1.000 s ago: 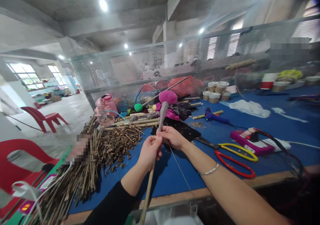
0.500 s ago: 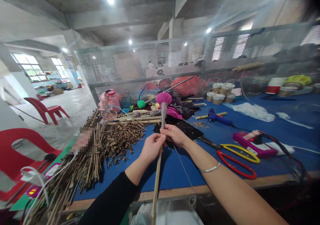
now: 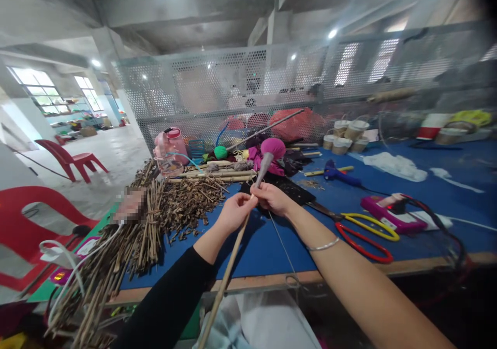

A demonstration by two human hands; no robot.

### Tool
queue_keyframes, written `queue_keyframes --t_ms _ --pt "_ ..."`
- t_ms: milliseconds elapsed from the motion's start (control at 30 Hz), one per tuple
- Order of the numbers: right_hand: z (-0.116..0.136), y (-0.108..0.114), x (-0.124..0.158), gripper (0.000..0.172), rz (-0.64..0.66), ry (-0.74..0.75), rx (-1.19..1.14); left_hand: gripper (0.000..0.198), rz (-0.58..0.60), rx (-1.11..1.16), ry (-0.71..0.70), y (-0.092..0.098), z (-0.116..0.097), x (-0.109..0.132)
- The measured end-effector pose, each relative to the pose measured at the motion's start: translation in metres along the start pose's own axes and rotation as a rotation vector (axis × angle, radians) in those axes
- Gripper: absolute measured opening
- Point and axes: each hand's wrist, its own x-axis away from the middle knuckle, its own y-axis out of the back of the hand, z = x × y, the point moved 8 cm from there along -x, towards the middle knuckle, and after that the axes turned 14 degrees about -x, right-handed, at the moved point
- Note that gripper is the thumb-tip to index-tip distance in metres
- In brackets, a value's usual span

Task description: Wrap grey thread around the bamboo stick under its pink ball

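Observation:
A long pale stick (image 3: 229, 266) slants up from the lower edge of the head view. At its top is a round magenta fabric ball (image 3: 273, 148) with a grey wrapped neck (image 3: 264, 168). My left hand (image 3: 237, 210) is closed round the stick just under the neck. Right beside it, my right hand (image 3: 272, 198) pinches the lower end of the grey wrapping. A thin grey yarn (image 3: 282, 243) hangs from near my right hand to the table's front edge. My fingertips partly hide the join of wrapping and stick.
Scissors (image 3: 365, 227) with red and yellow handles lie right of my hands, near a blue glue gun (image 3: 341, 175) and a purple power strip (image 3: 392, 214). Bundled dry stems (image 3: 151, 219) cover the left side. A pink jug (image 3: 171, 149) stands behind, before a perforated metal screen (image 3: 217, 90).
The stick has tilted: its ball end moved right and its lower end swung left. Both hands keep their grip close together. The camera view has shifted slightly.

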Motion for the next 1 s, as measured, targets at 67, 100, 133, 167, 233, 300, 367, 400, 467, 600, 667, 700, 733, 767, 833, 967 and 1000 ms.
queue_keyframes --t_ms 67,100,133,167,233,300,367,400,467,600,667,700,733,767,833,967,1000 --pt "-0.001 0.001 -0.001 0.034 -0.009 0.003 0.031 0.035 -0.086 -0.075 -0.037 0.007 -0.004 0.0" --pt "-0.001 0.001 -0.001 0.034 -0.004 -0.003 0.036 0.035 -0.085 -0.078 -0.032 0.008 -0.004 0.0" --pt "-0.001 0.0 0.0 0.034 0.004 -0.01 0.03 0.035 -0.06 -0.056 -0.011 0.007 -0.003 0.0" --pt "0.0 -0.001 0.001 0.034 0.013 -0.014 0.011 0.035 -0.025 -0.01 0.018 0.004 -0.002 0.0" --pt "0.004 -0.003 0.005 0.035 0.04 -0.023 -0.039 0.034 0.067 0.134 0.083 -0.002 0.0 0.001" --pt "0.007 -0.006 0.008 0.04 0.068 -0.046 -0.071 0.032 0.179 0.277 0.14 -0.011 0.002 0.003" --pt "0.007 -0.007 0.01 0.041 0.078 -0.07 -0.065 0.031 0.255 0.336 0.165 -0.017 0.002 0.006" --pt "0.005 -0.007 0.009 0.04 0.072 -0.079 -0.053 0.031 0.259 0.315 0.166 -0.018 0.003 0.007" --pt "0.001 -0.004 0.007 0.037 0.048 -0.081 -0.023 0.032 0.188 0.19 0.127 -0.012 0.003 0.006" --pt "-0.006 -0.001 0.002 0.035 0.041 -0.06 0.028 0.033 0.042 0.018 0.044 0.0 0.001 0.003" --pt "-0.006 -0.001 0.001 0.035 0.05 -0.053 0.026 0.032 0.1 0.099 0.099 -0.005 0.004 0.002" --pt "-0.006 -0.001 0.002 0.035 0.057 -0.055 0.019 0.032 0.144 0.158 0.134 -0.008 0.006 0.002" --pt "-0.005 -0.002 0.002 0.036 0.063 -0.057 0.012 0.031 0.184 0.215 0.163 -0.012 0.006 0.003" --pt "-0.004 -0.003 0.003 0.036 0.066 -0.059 0.012 0.03 0.209 0.267 0.18 -0.015 0.005 0.004" --pt "-0.003 -0.004 0.004 0.036 0.067 -0.054 0.036 0.025 0.202 0.339 0.203 -0.018 0.002 0.007" --pt "-0.007 -0.008 0.002 0.036 0.076 -0.028 0.08 0.025 0.077 0.337 0.295 -0.016 0.005 0.013" --pt "-0.008 -0.009 0.001 0.036 0.083 -0.023 0.079 0.027 0.059 0.322 0.308 -0.014 0.006 0.014"
